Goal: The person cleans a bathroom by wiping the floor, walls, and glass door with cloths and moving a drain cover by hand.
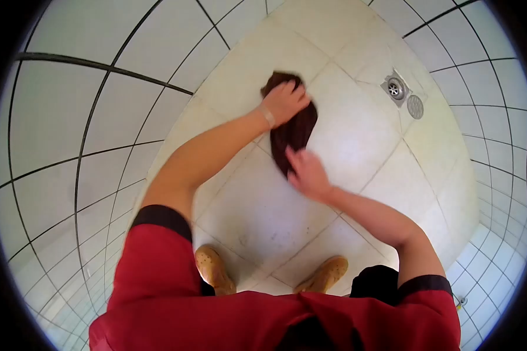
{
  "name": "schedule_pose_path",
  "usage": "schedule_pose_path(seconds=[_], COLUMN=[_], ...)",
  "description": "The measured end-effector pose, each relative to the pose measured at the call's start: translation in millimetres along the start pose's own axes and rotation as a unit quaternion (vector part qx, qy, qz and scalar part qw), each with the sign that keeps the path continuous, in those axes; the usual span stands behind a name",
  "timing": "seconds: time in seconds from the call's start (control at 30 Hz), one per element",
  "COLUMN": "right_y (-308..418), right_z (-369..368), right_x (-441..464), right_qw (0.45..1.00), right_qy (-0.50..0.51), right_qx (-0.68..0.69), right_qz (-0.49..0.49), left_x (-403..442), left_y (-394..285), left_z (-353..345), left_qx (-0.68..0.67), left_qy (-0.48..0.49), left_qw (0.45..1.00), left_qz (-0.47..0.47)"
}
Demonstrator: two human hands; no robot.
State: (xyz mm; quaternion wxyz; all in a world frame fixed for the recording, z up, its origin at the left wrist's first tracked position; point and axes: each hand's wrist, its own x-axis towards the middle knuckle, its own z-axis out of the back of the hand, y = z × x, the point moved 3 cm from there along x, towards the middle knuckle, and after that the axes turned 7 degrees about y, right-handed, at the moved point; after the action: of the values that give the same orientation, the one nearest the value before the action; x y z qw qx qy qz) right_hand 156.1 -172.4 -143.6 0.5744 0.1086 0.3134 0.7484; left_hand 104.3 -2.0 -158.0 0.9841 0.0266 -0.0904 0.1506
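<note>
A dark maroon cloth [294,130] hangs or lies bunched lengthwise over the pale floor; whether it touches the tiles I cannot tell. My left hand [285,103] is closed on its upper part, with a band around the wrist. Lower down, my right hand [308,174] grips the near end of the cloth between thumb and fingers. Slight blur softens the fingers of both hands.
Tiled floor [380,152] spreads between white tiled walls [140,47] with dark grout. An uncovered floor drain [395,88] is at the right, with a round perforated drain cover [415,107] beside it. My tan shoes [213,268] stand below the cloth.
</note>
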Motion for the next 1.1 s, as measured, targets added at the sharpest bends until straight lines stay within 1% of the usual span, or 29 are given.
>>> schedule_pose_path(seconds=[0.03,0.07,0.1,0.13,0.17,0.2,0.23,0.27,0.3,0.37,0.4,0.43,0.5,0.57,0.63,0.67,0.7,0.73,0.77,0.8,0.83,0.87,0.9,0.93,0.97,1.0,1.03,1.07,1.1], right_y=[-11,-21,-20,-18,-14,-13,-13,-8,-2,-1,-2,-2,-18,-35,-44,-49,-50,-47,-43,-38,-34,-30,-28,-22,-24,-66,-123,-174,-223], right_z=[9,20,25,30,32,26,24,19,17,19,20,20,28,44,54,58,61,59,55,50,46,39,41,42,45,55,69,106,144], right_x=[22,41,45,47,46,33,17,-2,-14,-20,-18,-8,24,55,74,91,108,114,113,108,106,92,77,63,50,42,33,7,-20], right_qw=[0.998,0.996,0.995,0.996,0.997,0.999,0.999,0.999,0.997,0.997,0.996,0.996,0.994,0.985,0.969,0.968,0.961,0.953,0.952,0.966,0.978,0.984,0.984,0.995,0.993,0.991,0.977,0.919,0.871], right_qy=[-0.042,-0.078,-0.079,-0.06,-0.04,-0.012,-0.017,0.028,0.076,0.082,0.088,0.086,-0.017,-0.061,-0.178,-0.18,-0.181,-0.183,-0.188,-0.15,-0.113,-0.111,-0.118,-0.084,-0.05,-0.113,-0.174,-0.347,-0.269], right_qx=[-0.011,-0.004,-0.004,-0.005,-0.006,-0.027,-0.03,-0.021,-0.01,0.01,0.027,0.024,-0.005,-0.014,-0.099,-0.101,-0.136,-0.165,-0.157,-0.141,-0.125,-0.118,-0.115,-0.058,-0.003,-0.06,-0.113,-0.033,-0.142], right_qz=[-0.047,-0.052,-0.053,-0.059,-0.063,-0.041,-0.037,-0.001,0.032,0.006,-0.015,-0.015,-0.11,-0.163,-0.141,-0.142,-0.158,-0.177,-0.185,-0.155,-0.119,-0.069,-0.069,0.017,0.104,0.034,-0.04,-0.184,-0.385], left_x=[17,24,30,22,4,-19,-46,-79,-97,-90,-70,-43,13,44,52,41,25,14,6,-3,-17,-35,-56,-91,-113,-142,-175,-204,-225], left_y=[18,37,49,49,41,31,18,4,-8,-5,2,11,31,60,109,134,150,146,143,134,124,113,107,103,92,82,75,67,59], left_z=[-7,-8,-6,-3,4,11,15,13,26,25,22,15,-3,-15,-17,-20,-25,-27,-29,-21,-9,1,11,4,19,26,28,30,33], left_qx=[0.027,0.004,-0.02,-0.045,-0.023,0.003,0.006,0.01,0.049,0.025,0.02,0.016,0.046,0.085,0.076,0.099,0.121,0.169,0.218,0.166,0.118,0.108,0.099,0.114,0.086,0.095,0.188,0.189,0.19], left_qy=[0.017,0.031,0.043,0.08,0.09,0.095,0.134,0.125,0.11,0.132,0.123,0.113,0.14,0.112,0.192,0.149,0.109,0.08,0.048,0.122,0.194,0.219,0.241,0.184,0.205,0.253,0.201,0.264,0.325], left_qw=[0.997,0.993,0.986,0.979,0.981,0.982,0.98,0.987,0.992,0.991,0.992,0.993,0.985,0.981,0.947,0.963,0.974,0.97,0.963,0.959,0.943,0.942,0.941,0.957,0.956,0.938,0.948,0.929,0.905], left_qz=[0.063,0.115,0.163,0.182,0.172,0.163,0.15,0.097,0.044,0.011,0.026,0.04,0.09,0.134,0.244,0.202,0.159,0.157,0.15,0.196,0.245,0.23,0.215,0.192,0.189,0.215,0.161,0.179,0.199])
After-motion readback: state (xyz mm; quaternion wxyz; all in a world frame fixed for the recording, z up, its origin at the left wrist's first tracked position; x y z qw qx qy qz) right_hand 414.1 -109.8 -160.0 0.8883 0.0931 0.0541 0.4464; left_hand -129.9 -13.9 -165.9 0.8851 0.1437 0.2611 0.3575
